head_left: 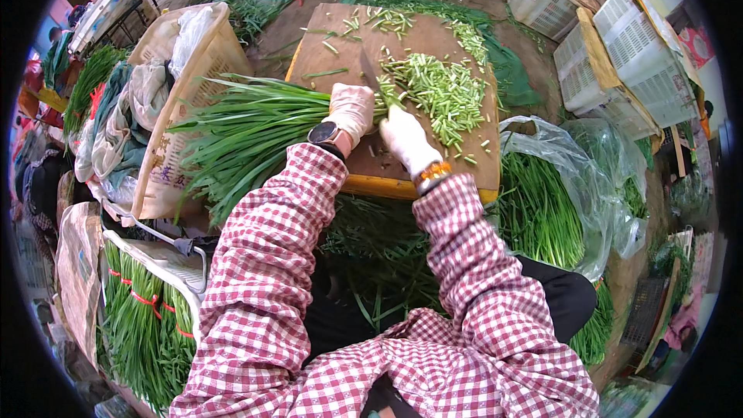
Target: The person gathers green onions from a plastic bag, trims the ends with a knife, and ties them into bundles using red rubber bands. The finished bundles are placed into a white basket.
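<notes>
In my white-gloved left hand (352, 111) is a bunch of long green chives (259, 112), its leaves fanning out to the left past the board's edge. My right hand (406, 139), also gloved, is closed around a knife (369, 71) whose blade points away from me; the handle is hidden in the fist. The blade stands just right of the left hand, by the cut end of the bunch. Short pale-green stem pieces (441, 97) lie heaped to the right on the brown cutting board (321, 50).
At left stands a plastic crate (166, 135) with cloths over it. Tied chive bundles (143, 325) fill a container at lower left. Right of the board, a clear plastic bag (592, 178) holds more chives. White crates (638, 50) are stacked at far right. Loose leaves lie below the board.
</notes>
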